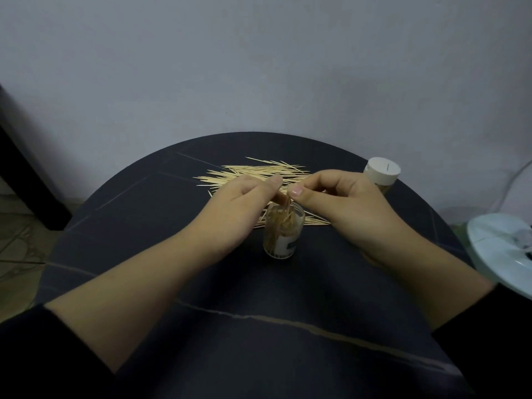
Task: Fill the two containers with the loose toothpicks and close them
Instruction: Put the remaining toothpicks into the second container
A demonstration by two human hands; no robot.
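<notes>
Just below both hands, on the dark round table, an open clear toothpick container stands upright, partly filled. Over its mouth the left hand curls its fingertips round a small bunch of toothpicks dipping into the container, while the right hand pinches thumb against forefinger at the same bunch. Beyond the fingers lies the pile of loose toothpicks, and farther right of the right hand stands a second container, closed with a white lid.
</notes>
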